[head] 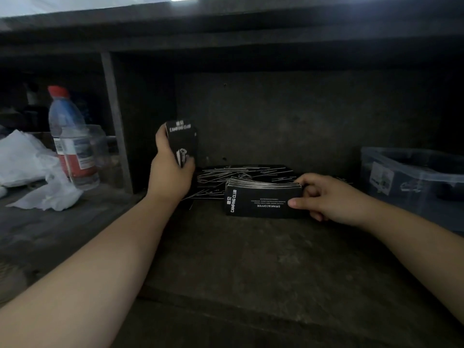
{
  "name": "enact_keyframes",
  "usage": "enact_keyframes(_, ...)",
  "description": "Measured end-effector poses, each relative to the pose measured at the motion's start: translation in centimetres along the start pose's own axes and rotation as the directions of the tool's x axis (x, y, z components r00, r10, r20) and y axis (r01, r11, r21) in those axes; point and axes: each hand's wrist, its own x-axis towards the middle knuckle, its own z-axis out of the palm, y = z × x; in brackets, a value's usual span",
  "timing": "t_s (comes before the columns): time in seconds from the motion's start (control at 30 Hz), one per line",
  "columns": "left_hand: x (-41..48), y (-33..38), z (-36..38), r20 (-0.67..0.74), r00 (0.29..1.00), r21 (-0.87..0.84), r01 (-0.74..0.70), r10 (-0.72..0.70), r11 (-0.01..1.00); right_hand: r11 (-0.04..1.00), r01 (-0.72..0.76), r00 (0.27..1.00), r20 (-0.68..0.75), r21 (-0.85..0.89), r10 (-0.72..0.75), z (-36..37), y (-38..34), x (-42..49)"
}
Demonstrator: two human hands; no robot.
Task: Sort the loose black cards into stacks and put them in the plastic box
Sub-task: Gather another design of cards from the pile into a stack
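Thin, light and stiff, these cards look slick, so a stack will probably fan or slide unless squeezed across its ends. Mid-frame, the right hand (pixel 324 197) clamps thumb and fingers on one end of a thick stack of black cards (pixel 261 199) with white CAMPING CLUB lettering. Left of centre, the left hand (pixel 170 169) grips a thinner upright bundle (pixel 182 139). Loose black cards (pixel 238 173) lie scattered behind, and the translucent grey plastic box (pixel 411 177) sits at the right edge.

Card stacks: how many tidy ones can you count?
2. One stack upright in the left hand; the other stack sideways in the right hand. Loose cards behind may hide more.
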Motion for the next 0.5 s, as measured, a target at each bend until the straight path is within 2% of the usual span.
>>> enact_keyframes(0.07, 0.2, 0.1, 0.1, -0.037, 0.999, -0.090, -0.043, 0.039, 0.995, 1.000, 0.007, 1.000, -0.020, -0.001, -0.007, 0.0, -0.2, -0.1)
enact_keyframes(0.1, 0.3, 0.1, 0.2, -0.003, 1.000, -0.069, -0.015, 0.015, 0.997, 1.000, 0.005, 1.000, -0.029, -0.010, -0.005, -0.1, -0.2, -0.1)
enact_keyframes(0.2, 0.1, -1.2, 0.8, 0.277, 0.947, 0.261, 0.090, -0.164, 0.961, 1.000, -0.014, 1.000, -0.022, -0.007, 0.013, -0.1, -0.2, 0.0)
enact_keyframes(0.27, 0.0, -1.6, 1.1, 0.369, 0.907, 0.339, 0.071, -0.202, 0.938, 1.000, -0.024, 1.000, -0.015, 0.007, 0.024, -0.2, -0.1, 0.0)
enact_keyframes(0.33, 0.0, -1.2, 1.0, 0.346, 0.922, 0.271, 0.078, -0.173, 0.959, 0.999, -0.038, 0.999, -0.007, 0.008, 0.038, -0.2, 0.1, 0.1)
enact_keyframes(0.43, 0.2, -0.7, 0.8, 0.198, 0.963, 0.122, 0.160, -0.181, 0.980, 0.998, -0.069, 0.998, -0.011, 0.012, 0.069, -0.2, 0.1, 0.2)
enact_keyframes(0.5, 0.2, -0.4, 0.7, 0.161, 0.971, -0.092, 0.193, -0.177, 0.977, 0.997, -0.073, 0.997, -0.038, 0.036, 0.074, -0.1, 0.0, 0.2)
